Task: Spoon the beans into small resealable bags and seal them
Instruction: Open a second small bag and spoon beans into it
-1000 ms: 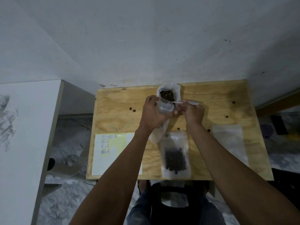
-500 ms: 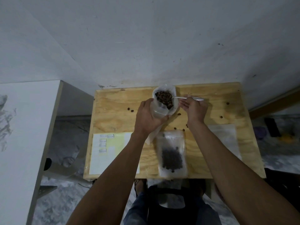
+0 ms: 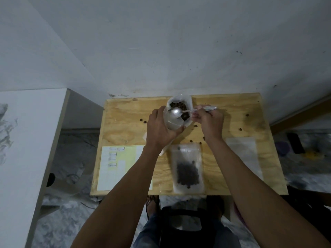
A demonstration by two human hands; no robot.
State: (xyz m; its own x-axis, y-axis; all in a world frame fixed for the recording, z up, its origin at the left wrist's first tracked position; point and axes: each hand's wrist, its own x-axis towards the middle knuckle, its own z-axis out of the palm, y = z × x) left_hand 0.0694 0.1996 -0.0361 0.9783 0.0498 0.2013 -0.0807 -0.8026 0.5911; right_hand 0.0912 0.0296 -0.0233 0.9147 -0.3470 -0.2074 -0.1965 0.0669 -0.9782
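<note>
On the far middle of the wooden table (image 3: 125,133) stands a white bag of beans (image 3: 180,106), open at the top. My left hand (image 3: 161,129) grips a small clear resealable bag (image 3: 172,122), held open just in front of the bean bag. My right hand (image 3: 209,120) pinches the handle of a metal spoon (image 3: 176,111), whose bowl looks empty and hovers over the small bag's mouth. A filled resealable bag (image 3: 187,169) with dark beans lies flat near the front edge.
Empty clear bags (image 3: 245,154) lie flat at the right. A sheet of white and yellow labels (image 3: 116,165) lies at the front left. Loose beans (image 3: 143,120) are scattered on the wood. A white cabinet (image 3: 26,140) stands left of the table.
The spoon carried beans half a second ago; now its bowl looks empty over the small bag. My left hand has lifted the small bag closer to the bean bag.
</note>
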